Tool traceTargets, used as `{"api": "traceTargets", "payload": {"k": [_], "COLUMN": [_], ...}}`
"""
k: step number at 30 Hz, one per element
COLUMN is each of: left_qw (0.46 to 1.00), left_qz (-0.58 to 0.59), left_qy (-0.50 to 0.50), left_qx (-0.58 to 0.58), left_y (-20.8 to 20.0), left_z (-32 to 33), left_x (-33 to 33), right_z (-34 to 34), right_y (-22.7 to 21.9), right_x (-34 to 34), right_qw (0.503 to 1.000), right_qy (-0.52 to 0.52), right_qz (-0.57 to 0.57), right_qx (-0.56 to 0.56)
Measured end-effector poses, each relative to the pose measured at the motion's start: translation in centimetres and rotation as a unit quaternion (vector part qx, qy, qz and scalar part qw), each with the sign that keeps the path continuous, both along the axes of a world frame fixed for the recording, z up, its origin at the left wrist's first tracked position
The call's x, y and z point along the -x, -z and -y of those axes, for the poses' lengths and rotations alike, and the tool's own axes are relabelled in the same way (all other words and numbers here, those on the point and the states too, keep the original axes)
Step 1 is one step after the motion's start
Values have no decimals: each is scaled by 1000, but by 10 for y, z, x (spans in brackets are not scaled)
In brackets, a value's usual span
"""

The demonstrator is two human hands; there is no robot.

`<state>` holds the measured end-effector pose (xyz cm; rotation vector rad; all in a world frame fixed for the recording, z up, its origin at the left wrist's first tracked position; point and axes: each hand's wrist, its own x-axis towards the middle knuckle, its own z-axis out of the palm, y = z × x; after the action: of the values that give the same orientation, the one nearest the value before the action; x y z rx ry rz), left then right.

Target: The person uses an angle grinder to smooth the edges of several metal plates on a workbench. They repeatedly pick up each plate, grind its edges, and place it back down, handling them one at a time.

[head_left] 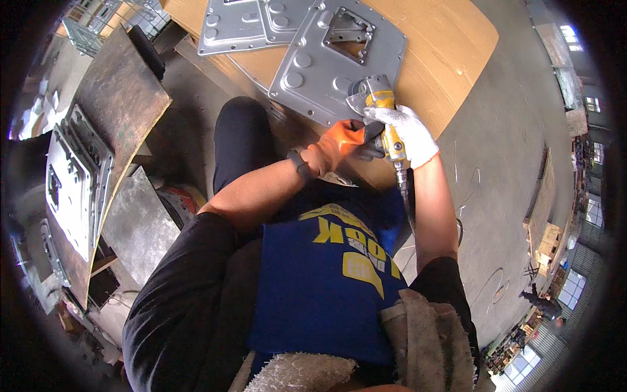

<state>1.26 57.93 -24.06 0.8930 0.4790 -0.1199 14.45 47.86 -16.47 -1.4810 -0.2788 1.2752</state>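
Both my hands are closed around a yellow and silver air grinder (381, 98), its head over the lower right edge of a grey metal plate (312, 55). My left hand (346, 140), in an orange glove with dark fingertips, grips the body from the left. My right hand (413, 134), in a white glove, wraps it from the right. A hose fitting (401, 176) hangs from the tool's lower end. Round bosses and a squarish cutout mark the plate. I cannot tell whether the grinder's disc touches it.
More grey plates (235, 26) lie on the cardboard-topped table (450, 46) at the far left. To my left, a rusty board (121, 98) carries stacked metal plates (70, 189). Wooden pallets (547, 242) stand on the right, and a person (545, 304) is far off there.
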Motion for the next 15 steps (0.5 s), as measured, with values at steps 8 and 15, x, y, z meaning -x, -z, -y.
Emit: {"api": "traceTargets", "payload": {"k": [8,15], "left_qw": [986,898], "left_qz": [82,180], "left_qy": [-94,-51], "left_qx": [-114,-399], "left_y": [25,68], "left_z": [10,30], "left_x": [9,-4], "right_z": [-13,7], "right_y": [6,1], "right_x": [7,7], "right_qw": [999,999], "right_qy": [-20,-18], "right_qz": [28,40], "right_qx": [-28,31]}}
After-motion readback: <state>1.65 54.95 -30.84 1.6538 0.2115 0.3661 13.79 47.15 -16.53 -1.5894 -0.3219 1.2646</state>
